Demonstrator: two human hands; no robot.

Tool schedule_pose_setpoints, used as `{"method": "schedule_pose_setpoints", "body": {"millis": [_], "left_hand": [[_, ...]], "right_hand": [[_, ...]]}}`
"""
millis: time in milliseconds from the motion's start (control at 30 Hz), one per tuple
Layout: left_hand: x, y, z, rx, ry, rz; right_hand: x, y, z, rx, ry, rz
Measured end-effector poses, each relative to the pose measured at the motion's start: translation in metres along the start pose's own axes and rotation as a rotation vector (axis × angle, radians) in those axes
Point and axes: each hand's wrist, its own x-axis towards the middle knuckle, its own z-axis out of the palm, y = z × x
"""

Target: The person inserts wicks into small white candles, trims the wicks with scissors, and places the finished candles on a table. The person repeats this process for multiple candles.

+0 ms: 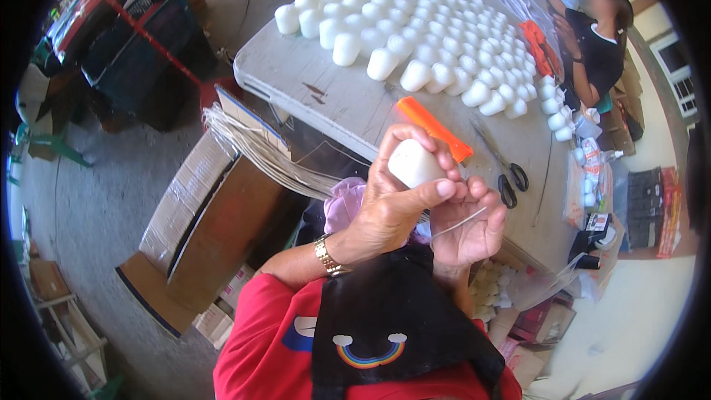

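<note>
My left hand (385,204), with a gold watch on its wrist, is closed around a smooth white rounded candle (415,164) above the table's near edge. Its thumb reaches across toward my right fingers. Palm up beside it, my right hand (468,233) has curled fingers and holds a thin pale wick (461,222) that crosses the palm and fingers. Many similar white candles (381,64) stand in rows on the grey table (296,81). Just beyond my hands lie an orange plastic piece (435,130) and a pair of black-handled scissors (506,181).
A bundle of long pale strands (259,152) rests on cardboard (222,211) left of my arms. A co-worker (596,52) sits at the far right, near an orange bag (541,48). Plastic-wrapped goods (589,178) lie along the right side. Dark bins (148,52) stand back left.
</note>
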Motion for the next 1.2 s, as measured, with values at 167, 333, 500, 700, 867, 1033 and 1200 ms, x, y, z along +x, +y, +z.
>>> {"method": "schedule_pose_setpoints", "body": {"millis": [167, 333, 500, 700, 867, 1033, 1200], "left_hand": [[0.001, -0.002, 0.006, 0.192, 0.077, 0.048], [-0.001, -0.004, -0.001, 0.295, 0.090, 0.047], [-0.002, -0.001, -0.005, 0.408, 0.057, 0.072], [-0.002, 0.001, -0.006, 0.442, 0.013, 0.061], [-0.002, 0.001, -0.007, 0.458, 0.002, 0.044], [-0.001, 0.002, -0.009, 0.386, -0.006, 0.023], [-0.001, 0.005, -0.009, 0.361, -0.006, -0.040]], "right_hand": [[-0.008, -0.002, 0.003, -0.195, 0.160, 0.093], [-0.011, 0.004, 0.008, -0.370, 0.251, 0.027], [-0.013, 0.009, 0.014, -0.473, 0.357, 0.013], [-0.010, 0.010, 0.018, -0.526, 0.319, -0.005], [-0.006, 0.006, 0.023, -0.578, 0.278, 0.040], [-0.007, 0.004, 0.025, -0.699, 0.302, 0.108], [-0.008, 0.003, 0.018, -0.532, 0.226, 0.068]]}}
